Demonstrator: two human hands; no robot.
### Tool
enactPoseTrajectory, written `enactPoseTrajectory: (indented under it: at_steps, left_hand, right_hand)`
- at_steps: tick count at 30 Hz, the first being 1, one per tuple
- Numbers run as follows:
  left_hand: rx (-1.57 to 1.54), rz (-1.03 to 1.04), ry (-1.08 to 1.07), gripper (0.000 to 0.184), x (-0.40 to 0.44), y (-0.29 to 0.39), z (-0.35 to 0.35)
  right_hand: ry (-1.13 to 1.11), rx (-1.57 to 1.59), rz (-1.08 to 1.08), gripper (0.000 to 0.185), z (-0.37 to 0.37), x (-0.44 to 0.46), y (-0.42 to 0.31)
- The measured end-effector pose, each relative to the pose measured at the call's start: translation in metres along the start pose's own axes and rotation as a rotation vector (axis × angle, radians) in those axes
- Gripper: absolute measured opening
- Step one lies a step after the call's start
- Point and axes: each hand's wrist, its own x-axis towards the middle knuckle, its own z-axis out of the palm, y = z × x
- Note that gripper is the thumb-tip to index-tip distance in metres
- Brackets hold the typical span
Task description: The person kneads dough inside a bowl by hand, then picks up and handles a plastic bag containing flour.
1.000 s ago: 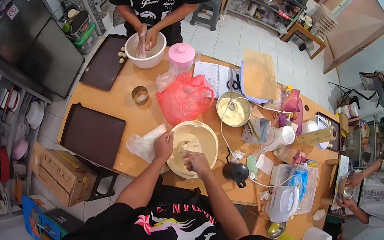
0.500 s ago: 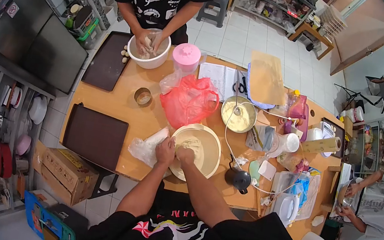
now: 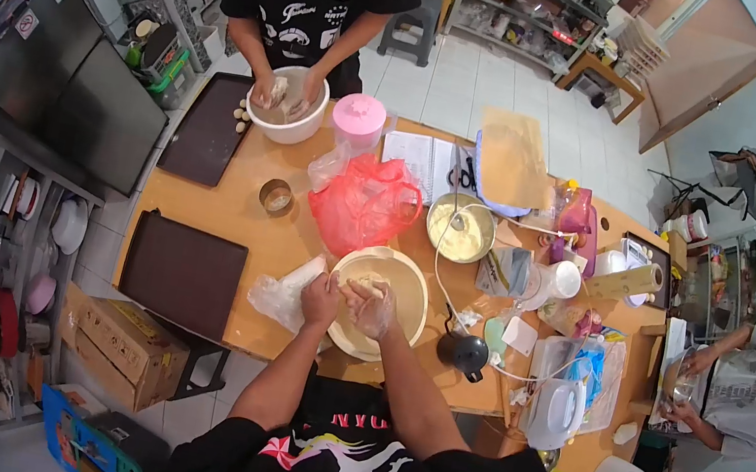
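The left hand [image 3: 320, 299] of the person is bent around the left edge of the large cream round plastic bowl [image 3: 406, 326] and seems to hold it; its fingertips on the inner side are hard to make out. The right hand [image 3: 370, 311] is opened inside this bowl, with the fingers spread apart and the palm visible, and pale sticky matter clings to the skin. The pale soft dough [image 3: 372, 283] lies in the bowl, just beyond the right hand, which hides a part of it, so I cannot tell its full shape, nor whether the fingers touch it. Just left of the left hand lies a crumpled clear plastic bag with white content [image 3: 282, 292]; what is inside cannot be read. Beyond the bowl stands a puffed red translucent plastic bag [image 3: 364, 202], whose content is hidden. To the right is a black rounded device [image 3: 461, 353] near a thin white cable, and farther a round metal bowl with pale yellow mixture [image 3: 460, 232], crossed by this cable. Across the light wooden table [image 3: 204, 197], another person, whose head is cut off by the upper border, has both hands [image 3: 268, 91] in a white round bowl [image 3: 287, 133]; what they hold is difficult to distinguish.
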Motion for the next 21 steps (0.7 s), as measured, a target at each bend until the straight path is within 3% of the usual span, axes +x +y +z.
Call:
enactPoseTrajectory:
  at_steps: [7,11,17,21]
  left_hand:
    - [-0.036,-0.067,-0.026,0.042,-0.007,0.001,-0.002]
    - [-0.060,-0.005,-0.017,0.041,-0.007,-0.001,0.001]
    - [-0.066,-0.033,-0.049,0.039,-0.003,-0.008,0.001]
    - [-0.061,-0.068,-0.079,0.039,-0.007,-0.006,-0.006]
  right_hand:
    - [0.022,-0.118,0.076,0.065,0.036,-0.035,0.000]
    - [-0.016,-0.135,0.090,0.065,0.031,-0.037,0.001]
    - [0.102,-0.263,0.068,0.072,0.044,-0.038,0.011]
    - [-0.022,-0.204,0.084,0.078,0.039,-0.048,0.015]
